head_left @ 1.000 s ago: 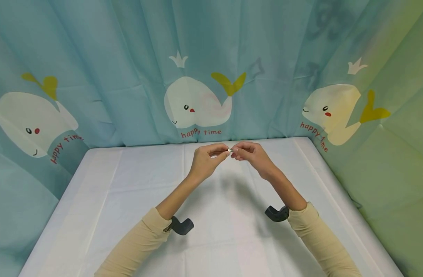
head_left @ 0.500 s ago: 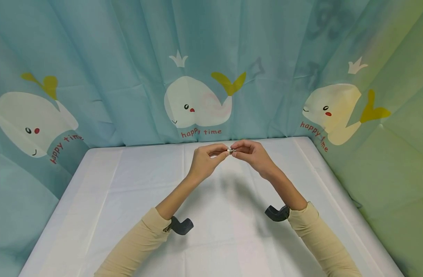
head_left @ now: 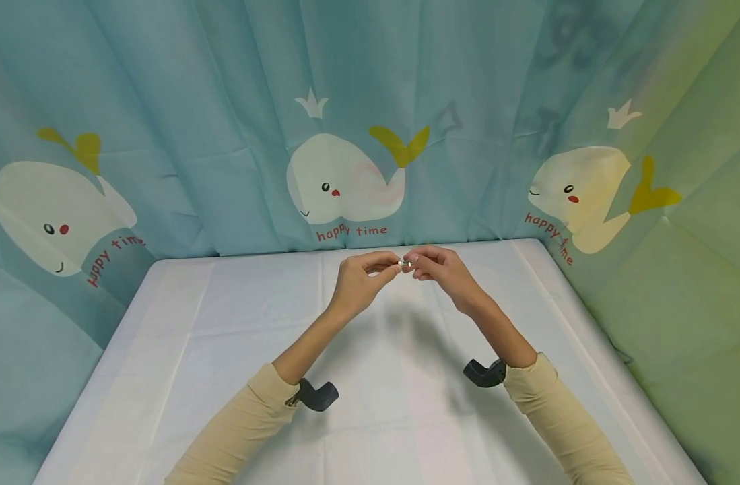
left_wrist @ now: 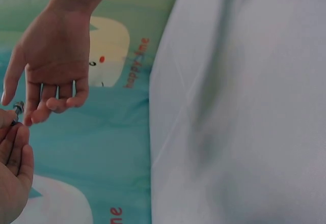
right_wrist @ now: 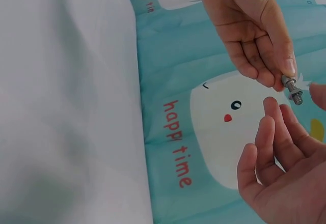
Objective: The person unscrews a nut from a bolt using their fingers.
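A small silver bolt [right_wrist: 291, 84] with a nut [right_wrist: 295, 95] on its thread is held up over the far part of the table. My left hand [head_left: 359, 281] pinches it at one end between thumb and fingertips. The threaded end points toward my right hand [head_left: 447, 275]. In the right wrist view the right hand's fingers [right_wrist: 275, 132] are parted, with the thumb at the frame's right edge and the bolt's tip between them. The left wrist view also has the right hand's thumb and index finger standing apart on either side of the bolt [left_wrist: 19, 108].
A white cloth covers the table [head_left: 254, 323]. Behind it and along the sides hangs a blue-green curtain [head_left: 224, 135] printed with whales. Each wrist carries a black curved camera mount [head_left: 318, 396] beside a beige sleeve.
My right hand's thumb and fingers have shifted back and forth around the bolt's nut end and now stand apart from it. The left hand has kept its pinch and place.
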Demonstrator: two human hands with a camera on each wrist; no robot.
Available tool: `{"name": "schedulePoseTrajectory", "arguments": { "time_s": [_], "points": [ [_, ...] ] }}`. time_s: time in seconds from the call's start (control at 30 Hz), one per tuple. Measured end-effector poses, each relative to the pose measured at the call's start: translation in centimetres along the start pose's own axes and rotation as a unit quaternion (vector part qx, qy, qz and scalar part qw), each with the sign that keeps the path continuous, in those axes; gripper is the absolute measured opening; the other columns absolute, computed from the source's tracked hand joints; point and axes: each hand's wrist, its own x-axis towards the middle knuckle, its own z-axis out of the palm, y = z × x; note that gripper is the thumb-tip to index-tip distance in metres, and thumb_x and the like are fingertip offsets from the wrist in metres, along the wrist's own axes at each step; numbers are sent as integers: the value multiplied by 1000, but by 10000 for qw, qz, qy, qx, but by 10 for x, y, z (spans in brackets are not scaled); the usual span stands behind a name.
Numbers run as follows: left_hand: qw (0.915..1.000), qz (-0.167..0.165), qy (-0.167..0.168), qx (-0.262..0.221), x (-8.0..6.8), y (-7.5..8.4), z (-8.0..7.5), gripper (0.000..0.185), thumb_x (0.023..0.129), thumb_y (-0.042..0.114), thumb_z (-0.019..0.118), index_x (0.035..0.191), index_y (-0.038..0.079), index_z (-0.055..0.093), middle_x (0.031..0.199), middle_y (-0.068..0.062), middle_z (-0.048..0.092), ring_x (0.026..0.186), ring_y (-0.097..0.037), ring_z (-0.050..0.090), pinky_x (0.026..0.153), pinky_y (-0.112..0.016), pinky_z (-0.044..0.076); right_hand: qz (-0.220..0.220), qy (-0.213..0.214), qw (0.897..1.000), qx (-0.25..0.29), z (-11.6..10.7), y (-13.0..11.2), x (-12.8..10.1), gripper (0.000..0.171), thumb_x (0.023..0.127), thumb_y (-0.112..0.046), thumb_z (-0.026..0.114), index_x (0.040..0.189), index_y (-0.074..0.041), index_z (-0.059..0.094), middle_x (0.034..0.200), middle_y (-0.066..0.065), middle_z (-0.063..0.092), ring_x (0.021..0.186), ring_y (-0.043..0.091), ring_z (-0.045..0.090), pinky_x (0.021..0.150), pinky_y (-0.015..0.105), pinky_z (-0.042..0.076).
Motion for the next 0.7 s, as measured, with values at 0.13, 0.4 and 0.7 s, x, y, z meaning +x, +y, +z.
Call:
{"name": "schedulePoseTrajectory", "arguments": {
  "time_s": [0.13, 0.4, 0.7],
  "points": [
    [10000, 5, 21, -26, 0, 2, 2, 10, 90, 5, 75, 99, 3, 77, 93, -7, 75, 89, -20, 72, 81, -35, 58, 106, 58, 9999, 83, 1, -1, 1, 28, 103, -20, 56, 111, 5, 65, 97, 6, 71, 88, 19, 65, 87, 30, 53],
    [10000, 12, 88, 17, -1, 7, 5, 11, 89, -2, 72, 99, -6, 75, 94, -17, 74, 90, -32, 72, 82, -44, 58, -172, -41, 9997, 174, 1, 0, -1, 18, 99, -12, 62, 108, 3, 66, 99, 3, 68, 93, 26, 62, 92, 37, 52],
    [10000, -29, -14, -37, 0, 2, 1, 9, 90, 8, 75, 98, 6, 78, 93, -4, 76, 89, -16, 72, 80, -33, 58, -548, -144, 9983, 144, -1, -2, -4, 19, 94, -2, 66, 111, 7, 63, 104, 2, 67, 95, 22, 65, 86, 32, 53]
  ]
}}
